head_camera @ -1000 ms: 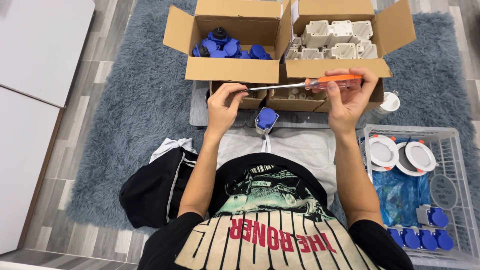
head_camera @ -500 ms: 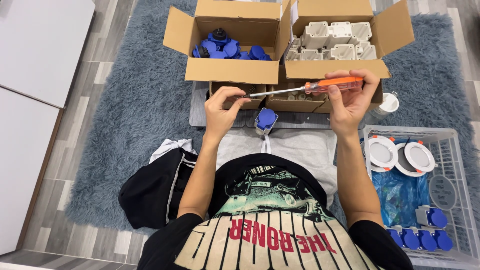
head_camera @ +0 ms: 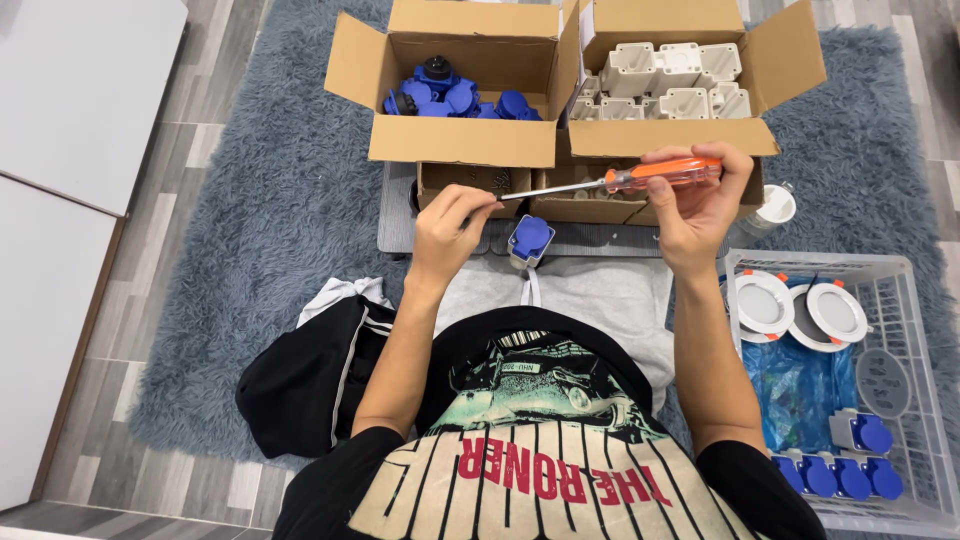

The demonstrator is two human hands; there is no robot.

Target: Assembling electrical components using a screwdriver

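Since before, almost nothing moves: right hand (head_camera: pixel 700 200) stays clamped on the orange screwdriver (head_camera: pixel 640 178), left hand (head_camera: pixel 455 222) fingertips pinch together at its tip in mid-frame to steady it, I think.

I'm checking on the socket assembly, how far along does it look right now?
Done: several blue sockets sit in the white basket. In hand: the right hand holds an orange screwdriver, the left hand pinches its tip, one socket below. Left: boxes of blue parts and white housings.
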